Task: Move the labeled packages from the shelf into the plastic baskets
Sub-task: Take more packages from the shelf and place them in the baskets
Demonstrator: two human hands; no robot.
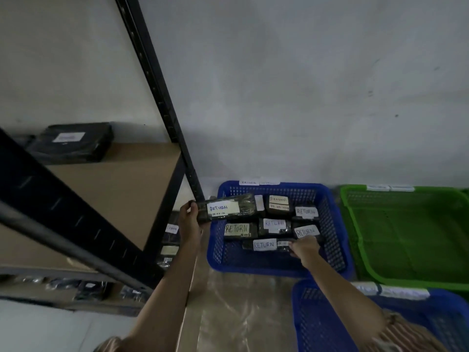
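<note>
My left hand [189,223] grips the left end of a long black package [229,207] with a white RETURN label, held level over the left rim of the blue basket [335,237]. My right hand [303,247] reaches into that basket and holds the right end of another black RETURN package [265,245] lying near its front. Several more black labeled packages [275,226] lie inside the basket. On the shelf [121,189] to the left, one black package with a white label [72,142] rests at the back.
A green basket [411,237] stands right of the blue one against the wall. A second blue basket [330,321] sits in front, at lower right. Black metal shelf posts [162,102] rise on the left. More packages lie on lower shelf levels [170,245].
</note>
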